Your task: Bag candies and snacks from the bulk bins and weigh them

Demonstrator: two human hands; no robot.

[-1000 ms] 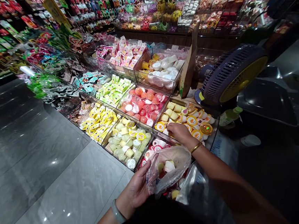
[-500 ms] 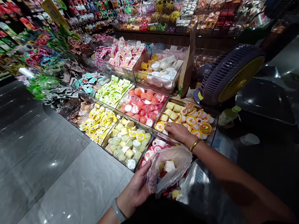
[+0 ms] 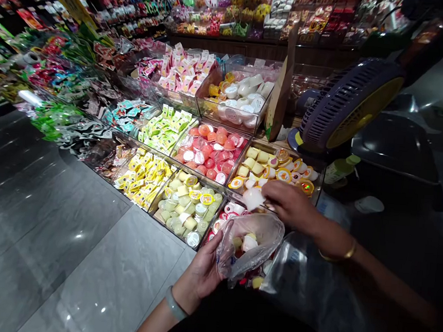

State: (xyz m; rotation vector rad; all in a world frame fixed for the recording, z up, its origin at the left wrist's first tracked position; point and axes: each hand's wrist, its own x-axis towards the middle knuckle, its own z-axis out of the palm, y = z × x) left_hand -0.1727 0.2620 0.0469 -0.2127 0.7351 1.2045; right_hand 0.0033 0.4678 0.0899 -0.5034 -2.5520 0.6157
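My left hand (image 3: 204, 268) grips the edge of a clear plastic bag (image 3: 274, 227), whose mouth gapes upward with a few jelly cups (image 3: 249, 242) inside. Just above the bag's far rim, my right hand (image 3: 291, 203) pinches a whitish, translucent jelly cup (image 3: 253, 198). Behind that hand is a bin of yellow and orange-lidded jelly cups (image 3: 284, 175). Red-and-white lidded cups (image 3: 218, 226) lie in a bin partly hidden by the bag. To the left of it sits a bin of pale green cups (image 3: 181, 209).
Bins of pink-red cups (image 3: 212, 152), yellow packets (image 3: 145, 179) and green packets (image 3: 168, 129) spread leftward. A purple fan (image 3: 347, 104) stands at the right, near a green-capped bottle (image 3: 339, 170). Grey floor tiles (image 3: 108, 259) extend at the lower left; packed shelves line the back.
My right hand has come out of the orange-lidded bin, moving right and toward me, with a whitish jelly cup now in its fingers. My left hand keeps hold of the bag.
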